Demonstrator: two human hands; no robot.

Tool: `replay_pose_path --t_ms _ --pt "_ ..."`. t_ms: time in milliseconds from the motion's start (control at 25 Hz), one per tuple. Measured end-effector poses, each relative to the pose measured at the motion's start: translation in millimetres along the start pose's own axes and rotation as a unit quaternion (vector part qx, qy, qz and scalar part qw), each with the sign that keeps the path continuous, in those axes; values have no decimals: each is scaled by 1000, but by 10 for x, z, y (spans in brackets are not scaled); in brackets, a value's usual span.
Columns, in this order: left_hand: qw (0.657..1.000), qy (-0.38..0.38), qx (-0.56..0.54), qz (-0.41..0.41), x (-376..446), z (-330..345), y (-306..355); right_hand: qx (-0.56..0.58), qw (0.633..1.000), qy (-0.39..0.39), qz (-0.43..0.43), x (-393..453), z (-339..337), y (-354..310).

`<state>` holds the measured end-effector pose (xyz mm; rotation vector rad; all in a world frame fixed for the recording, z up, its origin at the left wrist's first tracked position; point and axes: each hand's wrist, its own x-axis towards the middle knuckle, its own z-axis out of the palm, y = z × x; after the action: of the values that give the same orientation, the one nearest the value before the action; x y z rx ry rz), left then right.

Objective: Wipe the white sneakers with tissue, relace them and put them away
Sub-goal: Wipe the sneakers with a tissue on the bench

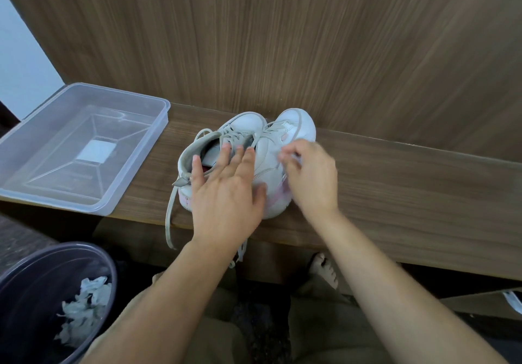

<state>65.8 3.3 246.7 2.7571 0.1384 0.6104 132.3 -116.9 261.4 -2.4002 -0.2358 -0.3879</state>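
Note:
Two white sneakers stand side by side on the wooden shelf (395,183), toes toward the wall. The left sneaker (243,123) has grey laces hanging loose over the shelf's front edge. The right sneaker (296,123) lies tilted against it. My left hand (226,191) rests spread over the left sneaker's opening and the gap between the shoes, fingers apart. My right hand (310,177) is curled at the right sneaker's side, fingertips pinched at what looks like a small white tissue or lace; blur hides which.
A clear plastic box (135,171) sits on the shelf at the left. A dark bin (110,273) with crumpled tissues stands on the floor at the lower left. A wooden wall panel rises behind the shelf. My bare foot (324,270) shows below the shelf.

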Motion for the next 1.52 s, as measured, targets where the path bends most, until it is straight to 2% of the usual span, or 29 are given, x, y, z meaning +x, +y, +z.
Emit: replay_pose_path --t_ms 120,200,320,440,560,720,840,960,1040,1120,1240,1400,1520 --pt "998 -21 28 47 80 22 112 20 997 7 -75 -403 1 -45" --pt "997 -49 35 43 137 35 101 8 995 15 -94 -250 37 11" --pt "993 -93 58 34 151 25 62 -40 998 43 -37 259 104 136" --pt "992 -98 64 38 152 13 81 -67 996 45 45 660 138 208" --pt "992 -102 59 36 156 13 68 -24 998 -3 56 476 56 111" --pt "996 -59 40 50 130 52 46 45 996 -78 -9 -421 -46 -75" --pt "996 -49 50 54 131 73 33 15 997 -10 -77 -463 34 -71" --pt "993 -100 47 41 149 36 47 -10 997 70 7 129 155 71" --pt "992 -101 56 42 149 31 53 -55 993 80 60 592 206 216" --pt "993 -100 56 37 135 23 59 -92 990 58 87 947 208 291" --pt "993 -99 55 40 138 14 71 -84 990 7 115 1135 137 326" --pt "994 -93 49 40 147 45 61 -33 995 -9 97 527 -1 158" --pt "996 -53 45 47 118 73 48 34 999 17 27 -324 37 -34"
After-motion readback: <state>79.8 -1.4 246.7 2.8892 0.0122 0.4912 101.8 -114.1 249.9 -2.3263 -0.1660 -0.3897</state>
